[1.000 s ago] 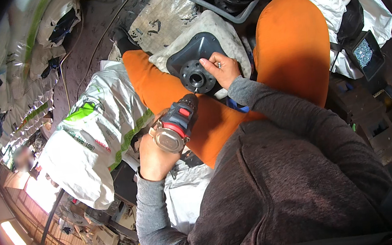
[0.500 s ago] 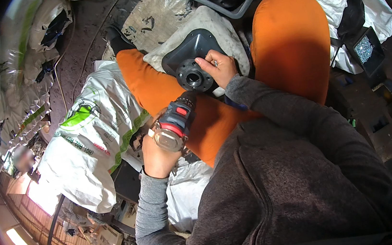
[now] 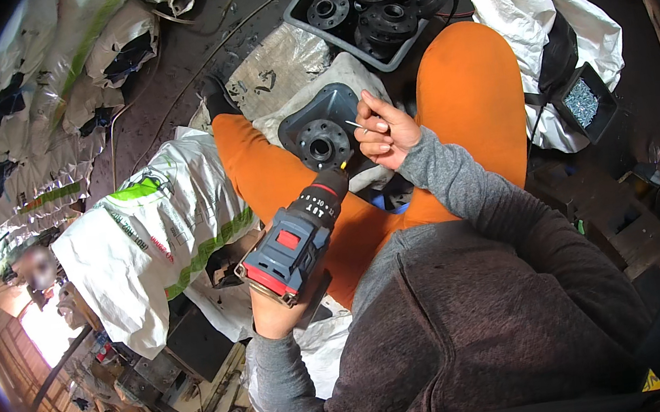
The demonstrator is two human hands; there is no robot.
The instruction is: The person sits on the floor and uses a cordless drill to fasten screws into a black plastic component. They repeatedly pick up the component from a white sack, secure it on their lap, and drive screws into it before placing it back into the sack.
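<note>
My left hand [image 3: 276, 316] is closed round the handle of a cordless drill [image 3: 295, 238], dark grey with red parts. The drill's bit points up toward the near edge of a black round flange [image 3: 321, 145]; I cannot tell whether it touches. This flange has a central hole and a ring of small holes, and sits on a black squarish base [image 3: 332, 106] with rounded corners. Just right of the flange, my right hand [image 3: 388, 132] is raised palm up, with a thin silvery screw-like pin [image 3: 356, 125] between its fingers.
Under the black part lies a pale cloth pad [image 3: 265, 125]. Ahead, a grey crate [image 3: 300, 26] holds several black flanges. On the right, an open black box [image 3: 610, 106] contains small silvery pieces beside a white sack [image 3: 597, 17]. Another white sack [image 3: 120, 254] lies left of my leg.
My right hand has come off the flange and lifted to its right. The drill has tilted, its top now facing up and its bit visible. The whole view has shifted.
</note>
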